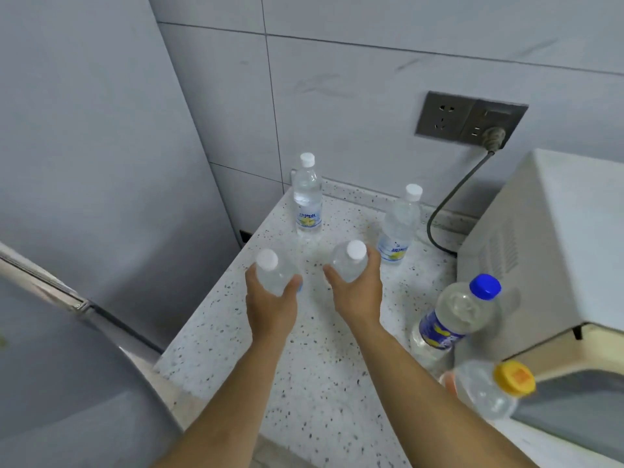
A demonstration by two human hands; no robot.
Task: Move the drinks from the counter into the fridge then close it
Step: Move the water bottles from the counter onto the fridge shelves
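Tall grey metal fridge (84,163) left of white speckled stone desk (304,366). Step: pickup. Left hand (270,305) grips clear white-capped plastic bottle (273,271); right hand (358,292) grips its twin (349,261). Four more drinks stand on desk. Next, likely: lift both, swing left into fridge.

I count six drinks in all. Four are white-capped bottles: one in my left hand (270,307), one in my right hand (358,295), two standing along the counter's (304,383) back edge. One blue-capped bottle (452,319) and one yellow-capped bottle (489,390) stand at its right edge.
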